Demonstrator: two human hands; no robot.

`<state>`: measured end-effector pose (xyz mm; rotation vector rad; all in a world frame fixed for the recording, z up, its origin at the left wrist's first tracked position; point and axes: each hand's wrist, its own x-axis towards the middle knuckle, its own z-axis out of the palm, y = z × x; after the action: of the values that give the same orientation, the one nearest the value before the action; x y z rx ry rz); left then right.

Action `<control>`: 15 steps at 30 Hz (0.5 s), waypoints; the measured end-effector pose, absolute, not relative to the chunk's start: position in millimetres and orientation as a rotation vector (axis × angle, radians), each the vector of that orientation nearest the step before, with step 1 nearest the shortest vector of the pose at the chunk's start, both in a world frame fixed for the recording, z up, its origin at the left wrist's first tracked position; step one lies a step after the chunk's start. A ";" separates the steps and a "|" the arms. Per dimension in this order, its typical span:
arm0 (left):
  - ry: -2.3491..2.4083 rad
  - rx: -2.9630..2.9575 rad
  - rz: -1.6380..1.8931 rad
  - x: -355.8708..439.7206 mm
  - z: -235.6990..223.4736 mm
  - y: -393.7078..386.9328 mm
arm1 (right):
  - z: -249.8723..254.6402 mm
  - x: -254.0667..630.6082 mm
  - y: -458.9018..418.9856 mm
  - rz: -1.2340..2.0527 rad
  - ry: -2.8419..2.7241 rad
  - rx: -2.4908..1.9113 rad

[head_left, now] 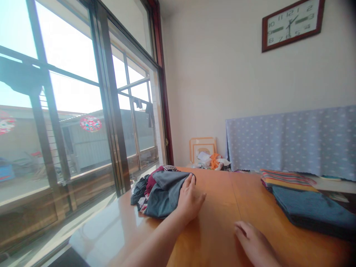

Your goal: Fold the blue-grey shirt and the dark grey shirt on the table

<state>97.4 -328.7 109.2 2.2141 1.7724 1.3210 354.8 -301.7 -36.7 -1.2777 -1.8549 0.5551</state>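
Clothes (162,194) under left hand (190,198), folded stack (311,207) at right

Head view: the clothes lie in a loose heap on the table (219,204), left of the lower middle of the frame. A gray garment (169,198) is uppermost, with burgundy cloth (151,181) and dark cloth (138,191) showing at its left. The left hand rests its fingers on the gray garment's right edge, thumb spread well out to the right. The right hand (253,239), bottom of the frame right of centre, is near the table, its fingers partly hidden; whether it is wide or narrow I cannot tell.

At the lower right lies the folded stack, dark blue in front, a striped cloth (289,180) behind. A dotted cover (289,142) hangs beyond it. A clock (292,26) is on the wall (208,81), upper right; windows (69,85) fill the left. Orange cloth (214,161) sits past the table's far edge, near the centre.
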 end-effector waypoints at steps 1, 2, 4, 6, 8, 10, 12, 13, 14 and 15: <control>1.615 2.257 1.279 112.5 108.8 -340.5 | -35.6 355.9 -301.4 0.567 -1.822 -1.283; 1.440 2.282 1.222 126.0 109.0 -351.7 | -34.4 357.4 -301.1 0.576 -1.784 -1.295; 1.145 2.189 1.110 145.2 111.3 -368.9 | -31.2 361.9 -300.0 0.572 -1.681 -1.353; 1.055 1.922 1.147 150.9 114.6 -375.1 | -27.4 367.8 -298.6 0.539 -1.542 -1.431; 1.151 1.641 1.317 143.2 114.5 -369.3 | -23.4 374.1 -297.4 0.506 -1.397 -1.478; 1.336 1.463 1.545 126.7 106.7 -355.4 | -18.7 379.2 -297.3 0.484 -1.294 -1.482; 1.534 1.423 1.631 107.7 90.5 -340.5 | -13.0 381.3 -299.1 0.461 -1.247 -1.466; 1.624 1.480 1.594 98.9 80.3 -334.4 | -10.1 381.0 -300.8 0.452 -1.246 -1.453; 1.722 1.544 1.552 91.4 69.5 -329.8 | -7.3 379.8 -302.8 0.445 -1.257 -1.438; 1.826 1.600 1.495 85.3 59.0 -326.6 | -4.9 377.7 -305.1 0.441 -1.280 -1.423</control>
<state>85.3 -326.6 59.0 1.6000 1.8257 1.4945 377.7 -305.1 -4.9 -1.4226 -1.2797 0.4410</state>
